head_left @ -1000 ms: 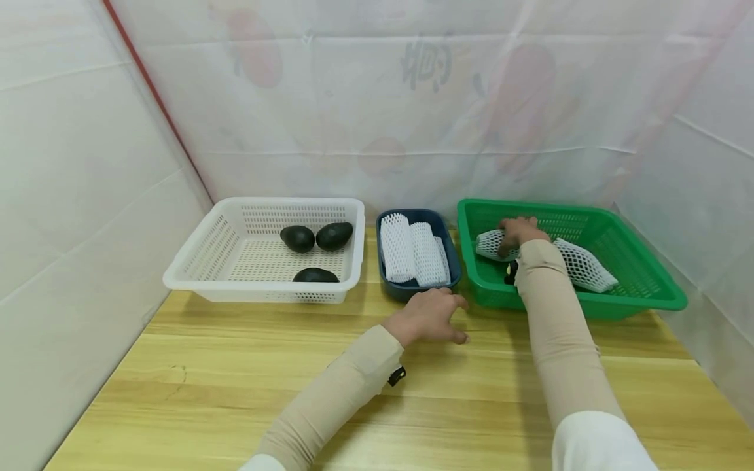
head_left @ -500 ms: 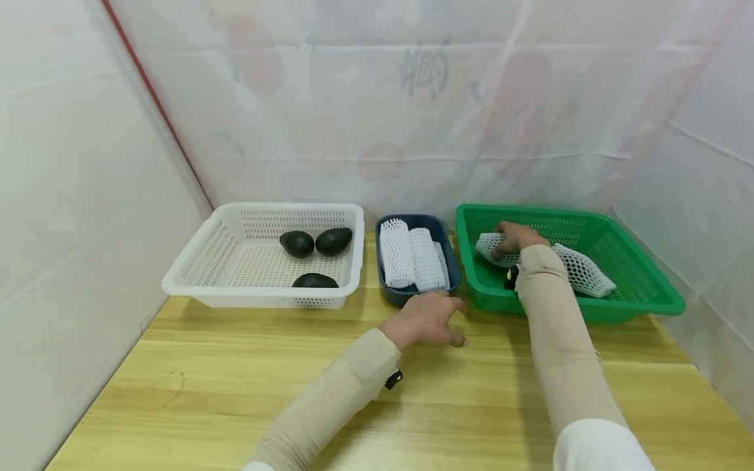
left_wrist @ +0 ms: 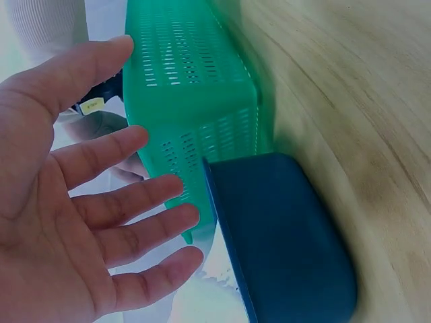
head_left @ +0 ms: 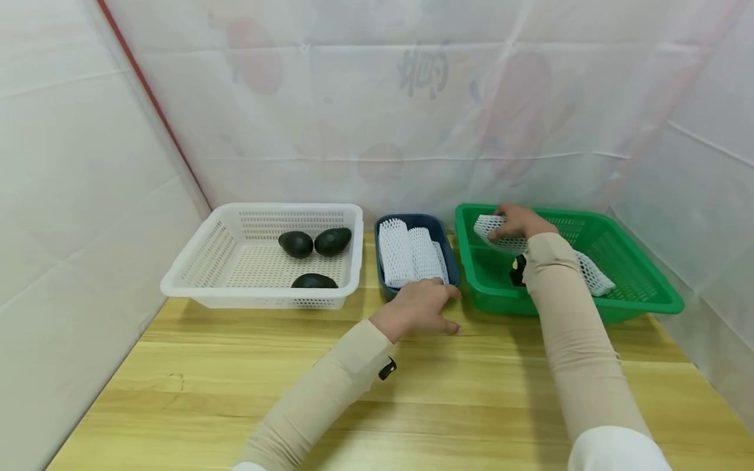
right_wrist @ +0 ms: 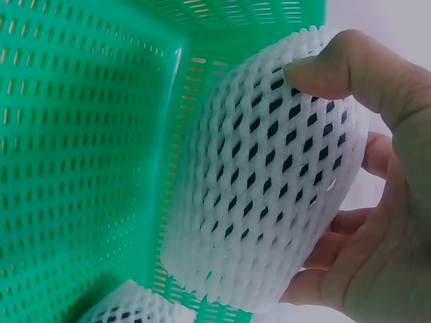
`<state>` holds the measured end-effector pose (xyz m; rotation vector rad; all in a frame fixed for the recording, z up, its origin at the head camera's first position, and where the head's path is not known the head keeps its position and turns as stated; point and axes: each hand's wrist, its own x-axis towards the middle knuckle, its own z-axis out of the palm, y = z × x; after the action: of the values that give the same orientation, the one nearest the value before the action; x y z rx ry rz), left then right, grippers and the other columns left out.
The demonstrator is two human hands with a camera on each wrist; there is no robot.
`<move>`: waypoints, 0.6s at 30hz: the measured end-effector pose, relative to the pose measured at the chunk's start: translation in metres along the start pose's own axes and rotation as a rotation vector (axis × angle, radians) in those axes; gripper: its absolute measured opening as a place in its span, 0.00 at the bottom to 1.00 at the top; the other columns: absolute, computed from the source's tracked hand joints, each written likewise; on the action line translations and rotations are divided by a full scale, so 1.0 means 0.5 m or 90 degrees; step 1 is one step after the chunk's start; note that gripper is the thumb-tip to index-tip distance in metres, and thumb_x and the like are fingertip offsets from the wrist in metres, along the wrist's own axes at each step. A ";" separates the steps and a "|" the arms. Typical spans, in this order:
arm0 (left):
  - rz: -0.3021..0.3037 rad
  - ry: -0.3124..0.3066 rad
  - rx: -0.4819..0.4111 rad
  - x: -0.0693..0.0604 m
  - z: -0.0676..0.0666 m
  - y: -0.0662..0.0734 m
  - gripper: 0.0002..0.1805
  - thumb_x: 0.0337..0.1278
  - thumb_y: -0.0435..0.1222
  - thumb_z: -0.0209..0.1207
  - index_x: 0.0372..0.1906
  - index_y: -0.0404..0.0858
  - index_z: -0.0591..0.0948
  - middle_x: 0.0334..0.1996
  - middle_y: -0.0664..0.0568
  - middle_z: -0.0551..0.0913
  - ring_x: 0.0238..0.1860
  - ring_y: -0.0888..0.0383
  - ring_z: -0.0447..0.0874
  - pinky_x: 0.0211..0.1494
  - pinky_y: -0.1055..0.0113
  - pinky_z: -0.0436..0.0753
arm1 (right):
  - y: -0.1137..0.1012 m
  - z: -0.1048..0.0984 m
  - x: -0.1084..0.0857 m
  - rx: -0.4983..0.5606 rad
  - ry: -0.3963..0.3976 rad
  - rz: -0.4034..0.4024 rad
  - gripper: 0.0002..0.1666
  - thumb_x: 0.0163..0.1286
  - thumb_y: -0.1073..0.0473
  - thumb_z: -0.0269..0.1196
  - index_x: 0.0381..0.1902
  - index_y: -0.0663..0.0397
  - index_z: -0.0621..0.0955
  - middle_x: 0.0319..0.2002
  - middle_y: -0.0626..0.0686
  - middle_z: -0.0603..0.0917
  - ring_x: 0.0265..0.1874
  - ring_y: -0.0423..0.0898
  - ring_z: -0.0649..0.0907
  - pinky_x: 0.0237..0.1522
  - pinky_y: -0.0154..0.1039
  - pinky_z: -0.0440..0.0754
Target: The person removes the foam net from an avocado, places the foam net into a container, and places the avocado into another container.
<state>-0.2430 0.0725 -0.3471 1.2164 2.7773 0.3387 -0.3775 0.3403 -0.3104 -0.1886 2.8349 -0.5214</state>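
The left hand (head_left: 417,307) is loosely splayed, the right hand (head_left: 520,221) curled in a grip.

This looked like a small work booth. It had a yellow wood bench (head_left: 194,366). A big white sheet (head_left: 347,91) hung behind it, with faded pink shapes (head_left: 256,55) and a bit of writing (head_left: 424,70). Pale walls (head_left: 88,190) closed in both sides, and a red stripe (head_left: 139,78) ran down one corner. A white basket (head_left: 259,294), a blue tub (left_wrist: 283,235) and a green basket (head_left: 639,305) sat in a row at the back, with dark fruits (head_left: 296,244) and white net sleeves (head_left: 396,252) inside. I could not tell what building it was in.
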 end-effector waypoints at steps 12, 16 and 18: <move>-0.005 0.001 -0.006 -0.003 0.003 -0.008 0.30 0.49 0.55 0.63 0.57 0.46 0.77 0.48 0.54 0.77 0.48 0.60 0.74 0.46 0.69 0.74 | 0.005 -0.001 -0.010 0.001 0.014 -0.024 0.38 0.62 0.49 0.60 0.62 0.65 0.60 0.49 0.73 0.68 0.40 0.64 0.74 0.33 0.55 0.74; -0.019 0.012 -0.018 -0.017 -0.004 -0.017 0.30 0.49 0.55 0.63 0.57 0.46 0.77 0.50 0.54 0.77 0.49 0.60 0.74 0.48 0.68 0.74 | -0.001 -0.008 -0.027 0.000 0.032 -0.054 0.37 0.63 0.49 0.61 0.61 0.64 0.61 0.48 0.72 0.70 0.38 0.62 0.74 0.33 0.54 0.73; -0.026 0.020 -0.025 -0.024 -0.008 -0.023 0.30 0.49 0.54 0.63 0.57 0.46 0.77 0.51 0.54 0.77 0.50 0.59 0.74 0.48 0.67 0.74 | -0.005 -0.011 -0.035 -0.001 0.036 -0.066 0.36 0.62 0.50 0.61 0.61 0.64 0.62 0.48 0.71 0.70 0.38 0.61 0.74 0.32 0.53 0.73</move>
<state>-0.2441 0.0554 -0.3460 1.1530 2.8032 0.4100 -0.3620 0.3426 -0.3008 -0.3273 2.8921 -0.5551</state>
